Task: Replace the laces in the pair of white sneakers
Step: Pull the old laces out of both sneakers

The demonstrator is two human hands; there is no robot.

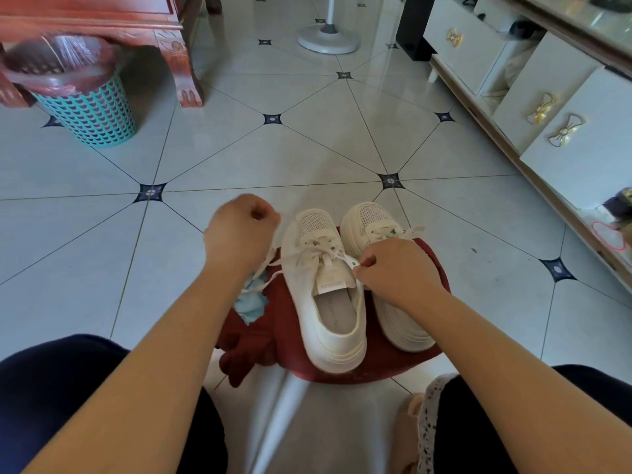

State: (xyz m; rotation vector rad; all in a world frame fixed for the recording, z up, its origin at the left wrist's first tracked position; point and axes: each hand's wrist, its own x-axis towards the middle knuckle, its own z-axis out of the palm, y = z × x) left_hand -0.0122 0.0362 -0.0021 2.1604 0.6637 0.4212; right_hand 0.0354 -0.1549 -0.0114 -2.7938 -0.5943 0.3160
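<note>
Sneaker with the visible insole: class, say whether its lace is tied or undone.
Undone: no bow; right hand pinches one lace end, another strand trails left.

a home living room: glossy tiled floor (239, 159) with dark diamond insets, a carved red wooden table (102, 15), a teal lined wastebasket (89, 107), white cabinet (547, 107) drawers (gold bow handles), a fan base (328, 37)

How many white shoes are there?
2. The left sneaker is on the red stool, with the left hand and right hand holding its lace. The right sneaker is beside it, partly behind the right hand. None seem hidden.
</note>
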